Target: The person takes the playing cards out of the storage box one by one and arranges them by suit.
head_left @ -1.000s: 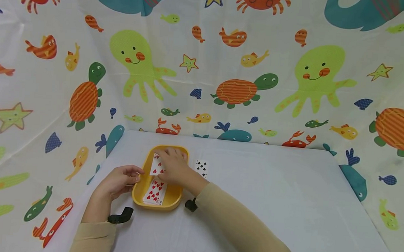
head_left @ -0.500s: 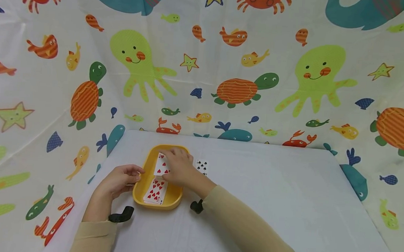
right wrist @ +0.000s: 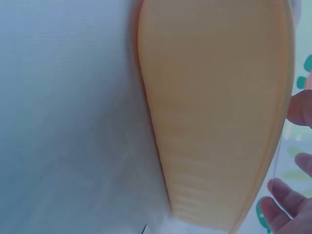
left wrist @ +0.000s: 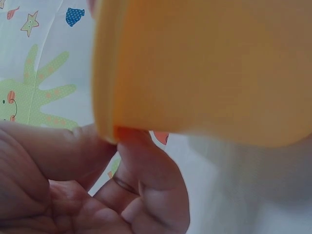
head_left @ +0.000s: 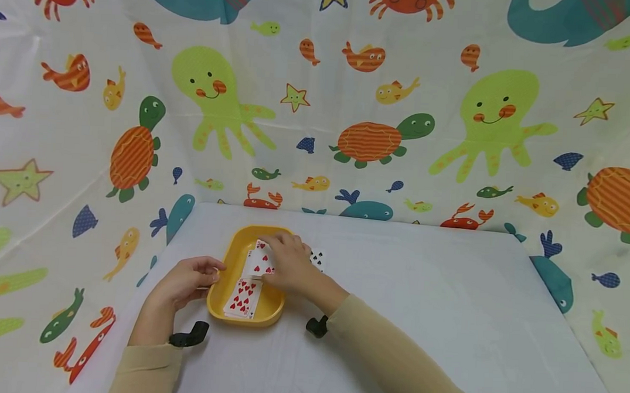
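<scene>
In the head view, a yellow plastic tray stands on the white-covered table. My left hand is at its left side; the left wrist view shows thumb and finger pinching the rim. Over the tray's right part, my right hand pinches a heart playing card, its right portion hidden by the fingers. Another white card peeks out at that card's left edge, inside the tray. Nearer the front of the tray lie red heart cards, slightly fanned, with a further card edge beneath.
To the right of the tray, a spade card lies face up, partly covered by my right hand. A cloth printed with sea animals hangs behind and beside the white tabletop.
My right hand has moved to the right with the heart card, uncovering another card at its left in the tray. My left hand and the tray have stayed in place.
</scene>
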`<state>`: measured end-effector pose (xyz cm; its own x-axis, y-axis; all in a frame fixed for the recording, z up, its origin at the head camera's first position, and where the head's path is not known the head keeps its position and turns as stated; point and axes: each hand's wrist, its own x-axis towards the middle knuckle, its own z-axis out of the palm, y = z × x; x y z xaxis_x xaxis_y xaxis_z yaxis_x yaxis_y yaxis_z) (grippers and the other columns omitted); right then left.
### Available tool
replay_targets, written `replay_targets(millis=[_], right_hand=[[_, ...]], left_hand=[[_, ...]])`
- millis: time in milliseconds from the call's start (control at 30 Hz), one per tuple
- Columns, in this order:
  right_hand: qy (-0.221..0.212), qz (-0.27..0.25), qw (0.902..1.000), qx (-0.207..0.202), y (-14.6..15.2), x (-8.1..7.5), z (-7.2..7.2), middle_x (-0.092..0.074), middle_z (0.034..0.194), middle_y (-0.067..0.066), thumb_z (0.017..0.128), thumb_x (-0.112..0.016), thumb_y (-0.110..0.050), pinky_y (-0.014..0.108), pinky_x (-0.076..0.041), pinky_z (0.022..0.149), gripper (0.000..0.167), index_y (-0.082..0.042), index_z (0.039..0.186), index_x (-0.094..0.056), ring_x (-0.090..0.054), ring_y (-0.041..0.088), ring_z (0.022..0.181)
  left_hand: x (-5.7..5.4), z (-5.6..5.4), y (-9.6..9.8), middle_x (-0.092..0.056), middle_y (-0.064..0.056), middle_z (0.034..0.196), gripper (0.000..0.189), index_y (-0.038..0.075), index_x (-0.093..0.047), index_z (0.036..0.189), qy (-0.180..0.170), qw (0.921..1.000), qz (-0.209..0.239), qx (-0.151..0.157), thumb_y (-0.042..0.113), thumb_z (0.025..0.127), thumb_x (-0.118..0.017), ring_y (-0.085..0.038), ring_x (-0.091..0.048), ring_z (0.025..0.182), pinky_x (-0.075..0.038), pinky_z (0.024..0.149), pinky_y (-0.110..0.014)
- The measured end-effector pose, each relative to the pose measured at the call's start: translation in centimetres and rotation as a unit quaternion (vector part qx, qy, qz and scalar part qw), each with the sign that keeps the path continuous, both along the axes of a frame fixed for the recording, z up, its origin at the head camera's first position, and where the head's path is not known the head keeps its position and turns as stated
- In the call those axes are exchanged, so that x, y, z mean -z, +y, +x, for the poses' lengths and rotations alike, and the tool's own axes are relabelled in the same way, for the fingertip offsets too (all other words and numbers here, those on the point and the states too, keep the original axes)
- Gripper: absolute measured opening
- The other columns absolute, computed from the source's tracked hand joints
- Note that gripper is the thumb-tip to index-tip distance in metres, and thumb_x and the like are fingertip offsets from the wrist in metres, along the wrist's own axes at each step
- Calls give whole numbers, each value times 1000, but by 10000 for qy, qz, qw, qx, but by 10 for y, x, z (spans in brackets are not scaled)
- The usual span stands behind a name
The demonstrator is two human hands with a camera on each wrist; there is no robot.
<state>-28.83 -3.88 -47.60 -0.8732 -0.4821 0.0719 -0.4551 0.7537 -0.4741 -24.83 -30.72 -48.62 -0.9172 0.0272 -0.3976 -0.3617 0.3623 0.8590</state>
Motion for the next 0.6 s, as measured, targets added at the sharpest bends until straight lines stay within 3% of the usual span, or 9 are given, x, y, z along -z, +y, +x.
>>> replay_targets(millis=[300,600], right_hand=[[-27,-293,9996,-5,13,4,3,-50,156,5,87,-90,-36,62,-37,118,86,-31,161,-47,-44,29,139],[-128,-323,9993,130,29,7,1,-49,157,4,88,-88,-39,62,-33,122,82,-30,160,-48,-42,28,142]], left_hand=[[0,0,0,-69,-17,129,33,0,-66,135,-31,10000,-37,-13,10,104,-65,-24,-64,98,-61,82,-30],[-1,0,1,-70,-14,122,33,-1,-66,135,-7,10000,-16,18,9,104,-65,-24,-64,94,-61,79,-30]])
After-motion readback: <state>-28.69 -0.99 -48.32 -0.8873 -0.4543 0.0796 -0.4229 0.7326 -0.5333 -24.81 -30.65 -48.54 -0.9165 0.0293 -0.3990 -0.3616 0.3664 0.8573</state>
